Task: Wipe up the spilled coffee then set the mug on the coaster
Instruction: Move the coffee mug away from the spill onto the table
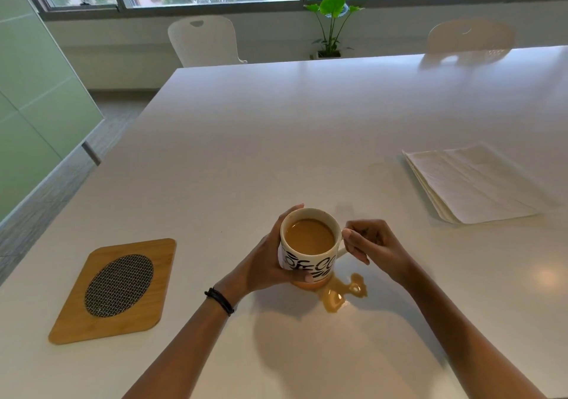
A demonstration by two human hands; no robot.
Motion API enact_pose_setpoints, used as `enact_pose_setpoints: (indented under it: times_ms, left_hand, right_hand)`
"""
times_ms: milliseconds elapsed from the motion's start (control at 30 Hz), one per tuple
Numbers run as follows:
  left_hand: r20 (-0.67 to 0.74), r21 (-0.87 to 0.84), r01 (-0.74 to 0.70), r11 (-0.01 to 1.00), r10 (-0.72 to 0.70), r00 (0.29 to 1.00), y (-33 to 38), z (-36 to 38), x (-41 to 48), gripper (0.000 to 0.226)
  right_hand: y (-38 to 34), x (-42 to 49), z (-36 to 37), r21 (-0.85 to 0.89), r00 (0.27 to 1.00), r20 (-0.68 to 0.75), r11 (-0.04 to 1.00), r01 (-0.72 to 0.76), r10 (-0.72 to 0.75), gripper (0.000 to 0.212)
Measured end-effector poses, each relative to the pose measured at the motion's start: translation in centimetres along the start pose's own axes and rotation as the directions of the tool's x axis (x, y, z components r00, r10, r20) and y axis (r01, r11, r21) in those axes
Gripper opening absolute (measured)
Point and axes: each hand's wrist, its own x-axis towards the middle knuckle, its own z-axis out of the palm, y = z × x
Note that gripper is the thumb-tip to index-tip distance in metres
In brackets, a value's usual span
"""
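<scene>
Mug [309,245] upright (handle rightward), both hands gripping.

White mug [309,252] with black lettering, tan coffee spill [341,294], bamboo-brown coaster [115,291] with black-and-white woven oval, white table [307,128].

The white surface [307,128] is smooth and glossy, mirroring window light. The coaster [113,291] looks like matt bamboo wood around a woven mesh oval, while the mug [309,245] appears glazed ceramic. The napkins [470,183] are soft, creased paper.
</scene>
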Motion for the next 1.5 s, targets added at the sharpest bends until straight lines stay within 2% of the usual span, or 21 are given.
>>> enact_pose_setpoints:
  times_ms: [300, 500, 600, 800, 1133, 1367, 1500]
  left_hand:
    - [-0.013, -0.026, 0.003, 1.0, -0.003, 1.0, 0.2, 0.1, 0.0, 0.09]
    - [-0.021, -0.053, 0.013, 0.998, -0.014, 1.0, 0.5, 0.0, -0.1, 0.087]
    - [-0.019, -0.082, 0.02, 0.996, -0.022, 1.0, 0.5, 0.1, -0.2, 0.087]
    - [-0.022, -0.113, 0.006, 0.994, -0.009, 1.0, 1.2, 0.2, -0.2, 0.086]
    - [0.0, -0.081, 0.02, 0.997, -0.02, 1.0, 1.3, -0.3, 1.2, 0.086]
    - [0.066, -0.027, 0.037, 0.999, -0.035, 0.997, 1.8, -1.4, 4.8, 0.085]
    - [0.081, -0.017, 0.023, 1.0, -0.022, 0.996, 2.1, -1.7, 7.4, 0.082]
  right_hand:
    - [0.0, -0.2, 0.1, 0.098, 0.999, -0.008, 0.994, -0.051, 0.052, 0.028]
    - [-0.1, -0.2, 0.2, 0.123, 0.998, -0.01, 0.99, -0.062, 0.064, 0.032]
    - [-0.5, -0.3, 0.5, 0.137, 0.999, -0.006, 0.99, -0.044, 0.046, 0.042]
    - [-1.4, -0.3, 0.6, 0.154, 0.999, -0.023, 0.988, -0.021, 0.025, 0.03]
    - [-1.3, 0.1, 0.0, 0.157, 0.997, -0.078, 0.988, -0.007, 0.02, 0.028]
    - [-1.1, 1.4, -1.7, 0.143, 0.988, -0.154, 0.989, 0.039, -0.016, 0.04]
    - [-1.4, 2.5, -3.2, 0.11, 0.981, -0.195, 0.993, 0.047, -0.025, 0.035]
